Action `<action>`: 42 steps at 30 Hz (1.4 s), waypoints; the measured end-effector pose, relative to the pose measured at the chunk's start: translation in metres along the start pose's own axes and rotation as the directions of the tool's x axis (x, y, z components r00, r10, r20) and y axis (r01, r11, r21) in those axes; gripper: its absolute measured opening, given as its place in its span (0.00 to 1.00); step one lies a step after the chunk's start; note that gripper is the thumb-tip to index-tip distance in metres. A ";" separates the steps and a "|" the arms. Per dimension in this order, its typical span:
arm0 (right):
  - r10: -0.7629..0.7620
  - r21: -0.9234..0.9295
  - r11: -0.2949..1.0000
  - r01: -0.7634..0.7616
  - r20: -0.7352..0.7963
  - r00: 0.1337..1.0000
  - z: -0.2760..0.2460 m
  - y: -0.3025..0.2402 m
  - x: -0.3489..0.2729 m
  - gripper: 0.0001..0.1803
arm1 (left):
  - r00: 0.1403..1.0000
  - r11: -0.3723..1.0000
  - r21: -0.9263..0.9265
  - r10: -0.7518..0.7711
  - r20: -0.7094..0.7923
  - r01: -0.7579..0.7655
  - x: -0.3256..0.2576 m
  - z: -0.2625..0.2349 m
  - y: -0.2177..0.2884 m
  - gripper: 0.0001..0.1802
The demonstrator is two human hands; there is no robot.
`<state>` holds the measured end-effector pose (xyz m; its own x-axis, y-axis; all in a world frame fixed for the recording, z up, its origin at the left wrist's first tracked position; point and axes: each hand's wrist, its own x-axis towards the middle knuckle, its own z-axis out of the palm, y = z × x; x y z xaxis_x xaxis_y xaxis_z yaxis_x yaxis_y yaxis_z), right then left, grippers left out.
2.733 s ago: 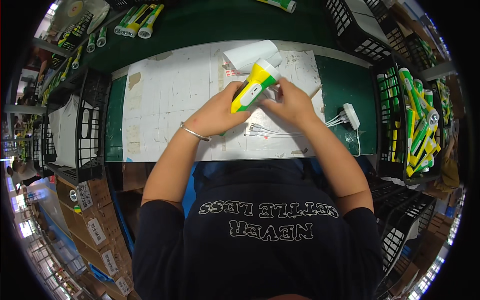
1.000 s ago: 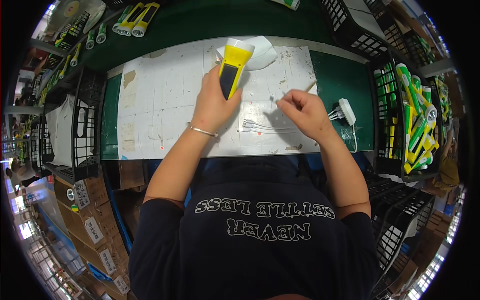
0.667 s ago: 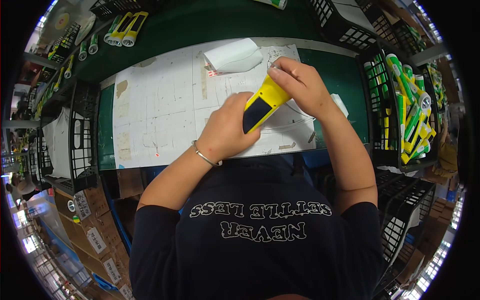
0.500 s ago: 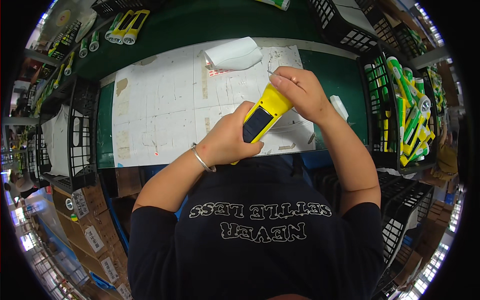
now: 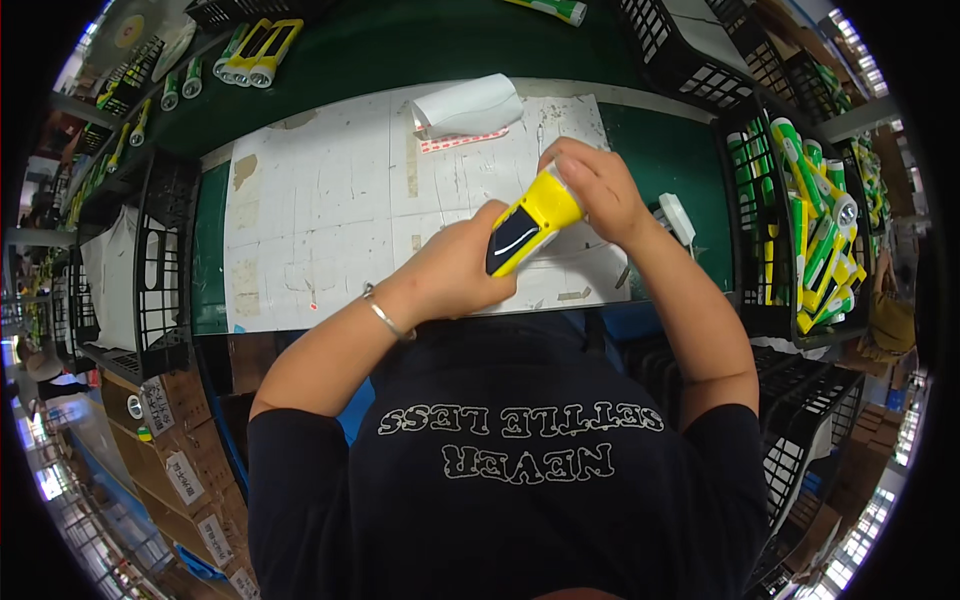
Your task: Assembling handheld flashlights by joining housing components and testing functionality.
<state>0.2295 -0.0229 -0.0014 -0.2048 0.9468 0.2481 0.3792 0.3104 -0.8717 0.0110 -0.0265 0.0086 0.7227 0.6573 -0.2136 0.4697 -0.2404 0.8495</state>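
A yellow flashlight (image 5: 548, 206) with a dark panel on its side is held tilted above the white work sheet (image 5: 330, 220). My left hand (image 5: 462, 262) wraps round its narrower body. Over the wide head end, my right hand (image 5: 597, 190) is closed, its fingers bent across the rim. Those fingers hide the flashlight's front. Beyond the hands lies a roll of white material (image 5: 468, 106) with a red-and-white strip under it. A white plug-like piece (image 5: 676, 218) rests just right of my right wrist.
A black crate (image 5: 750, 215) full of green and yellow flashlights stands at the right. Another black crate (image 5: 160, 260) holding white sheets is at the left. Several flashlights (image 5: 262, 55) lie along the far left of the green table (image 5: 380, 50); cardboard boxes (image 5: 185, 470) sit lower left.
My right hand has shifted from a thumb-and-finger pinch beside the flashlight's head to a closed grasp over it. The flashlight has turned slightly, and more of the white plug-like piece shows.
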 end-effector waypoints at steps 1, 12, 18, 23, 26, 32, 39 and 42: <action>0.005 0.004 1.000 -0.005 -0.003 1.000 0.003 0.000 -0.002 0.19 | 0.999 0.998 0.066 0.011 -0.040 -0.009 0.002 0.002 -0.003 0.28; 0.303 -0.018 0.953 -0.303 -0.027 0.953 -0.009 -0.019 0.003 0.24 | 0.935 0.950 0.255 0.248 -0.252 -0.183 0.016 0.005 -0.004 0.32; 0.256 0.168 0.949 -0.265 0.075 0.964 -0.007 -0.037 0.001 0.21 | 0.999 0.889 -0.456 0.051 0.009 -0.041 0.019 0.003 -0.010 0.31; 0.048 0.161 0.984 -0.078 0.181 0.982 0.000 -0.062 -0.013 0.31 | 0.940 0.802 -0.493 0.315 -0.127 -0.336 0.018 0.016 -0.016 0.30; -0.107 -0.073 0.990 0.122 0.183 0.977 0.004 -0.080 -0.017 0.35 | 0.942 0.808 -0.490 0.314 -0.114 -0.329 0.012 0.010 -0.003 0.28; 0.022 0.130 0.990 -0.049 0.200 0.980 0.006 -0.073 -0.016 0.38 | 0.945 0.773 -0.562 0.323 -0.050 -0.294 0.006 0.012 -0.007 0.30; 0.055 -0.318 0.948 -0.010 0.133 0.990 -0.007 -0.085 -0.020 0.28 | 0.878 0.796 -0.603 0.249 0.409 0.055 0.008 0.005 -0.006 0.28; -0.126 -0.439 0.899 -0.004 -0.267 0.955 -0.038 -0.076 -0.027 0.26 | 0.952 0.675 -0.706 0.305 0.000 -0.216 0.011 -0.004 -0.011 0.52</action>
<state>0.2407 -0.0686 0.0744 -0.0029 0.8880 0.4598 0.7374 0.3125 -0.5988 0.0123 -0.0139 -0.0011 0.8315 0.5527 0.0555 -0.1970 0.2000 0.9598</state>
